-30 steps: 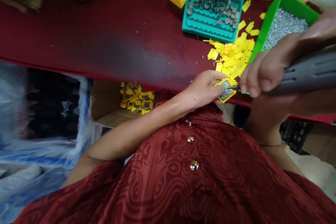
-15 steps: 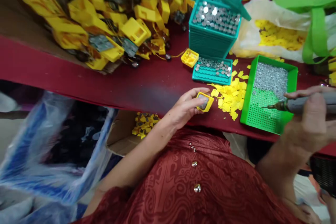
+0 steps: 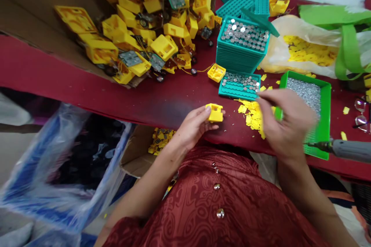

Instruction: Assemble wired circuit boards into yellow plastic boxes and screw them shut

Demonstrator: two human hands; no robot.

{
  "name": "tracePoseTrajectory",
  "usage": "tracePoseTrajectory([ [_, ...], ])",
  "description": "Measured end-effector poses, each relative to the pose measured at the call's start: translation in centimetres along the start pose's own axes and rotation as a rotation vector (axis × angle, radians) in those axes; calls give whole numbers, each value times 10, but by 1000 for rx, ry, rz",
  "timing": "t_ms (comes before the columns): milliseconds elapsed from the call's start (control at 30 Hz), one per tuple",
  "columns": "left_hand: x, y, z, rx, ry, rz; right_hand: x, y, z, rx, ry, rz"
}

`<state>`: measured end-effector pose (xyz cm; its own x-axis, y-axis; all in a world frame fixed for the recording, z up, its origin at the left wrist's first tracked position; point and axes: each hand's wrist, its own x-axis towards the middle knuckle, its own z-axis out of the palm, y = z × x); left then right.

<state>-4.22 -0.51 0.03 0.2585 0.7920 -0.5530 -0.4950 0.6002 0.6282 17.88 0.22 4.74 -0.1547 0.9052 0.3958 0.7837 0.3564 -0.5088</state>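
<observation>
My left hand [image 3: 197, 121] grips a small yellow plastic housing [image 3: 215, 113] between thumb and fingers, above the table's front edge. My right hand [image 3: 285, 119], slightly blurred, has thumb and fingertips drawn together at the right end of a teal ridged tray [image 3: 228, 90]; anything between them is too small to make out. Button cells [image 3: 245, 81] and small metal parts lie on that tray. Below it is a pile of flat yellow plastic pieces [image 3: 253, 117]. An electric screwdriver [image 3: 352, 149] lies to the right, its bit over the green basket [image 3: 326, 123] of screws.
A tall teal tray stack [image 3: 240, 56] topped with cells stands behind. Upper left, a carton [image 3: 37, 11] spills yellow housings with wires. Another open yellow housing [image 3: 216, 72] touches the small tray. Eyeglasses [image 3: 361, 115] lie far right; a carton [image 3: 136, 154] sits below the table edge.
My right hand has let go of the screwdriver and moved left to the teal tray. The housing in my left hand has turned, so its grey face no longer shows. The view has shifted slightly.
</observation>
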Motion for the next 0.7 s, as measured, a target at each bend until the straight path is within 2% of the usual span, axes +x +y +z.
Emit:
tracePoseTrajectory([
  [67,1,-1,-2,-21,44,-13,29,0,34,-118,-138,-19],
  [133,2,-2,-2,-53,76,-13,53,4,67,-282,-248,64],
  [200,2,0,-3,-88,77,-8,67,8,91,-340,-290,103],
  [267,3,2,-4,-118,69,-10,71,12,104,-362,-293,113],
  [700,7,1,-15,-118,7,-1,54,16,104,-537,-271,114],
])
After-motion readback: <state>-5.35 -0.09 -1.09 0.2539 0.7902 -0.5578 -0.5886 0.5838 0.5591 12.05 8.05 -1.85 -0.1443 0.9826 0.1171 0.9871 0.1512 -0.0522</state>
